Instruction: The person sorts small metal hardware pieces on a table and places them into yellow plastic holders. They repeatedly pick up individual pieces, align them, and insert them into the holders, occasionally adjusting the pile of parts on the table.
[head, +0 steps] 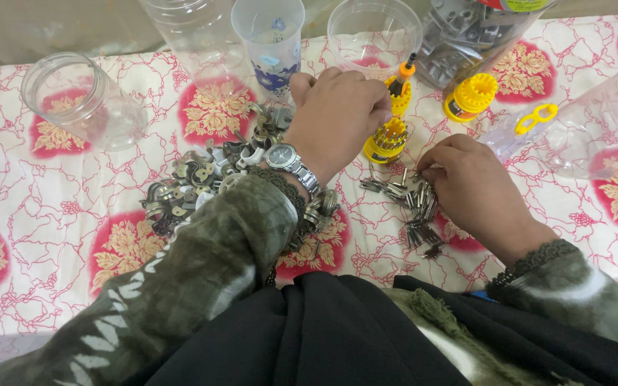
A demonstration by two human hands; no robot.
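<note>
Near the far edge of the bench (51, 214), a yellow screwdriver-bit holder (386, 141) is gripped from above by the left hand (337, 118), presumably to steady it. The right hand (470, 187) is closed, fingertips pinched on a heap of small metal bits (415, 207) beside it. What is pinched cannot be made out. A pile of metal clips (202, 179) is partly hidden under the left sleeve.
</note>
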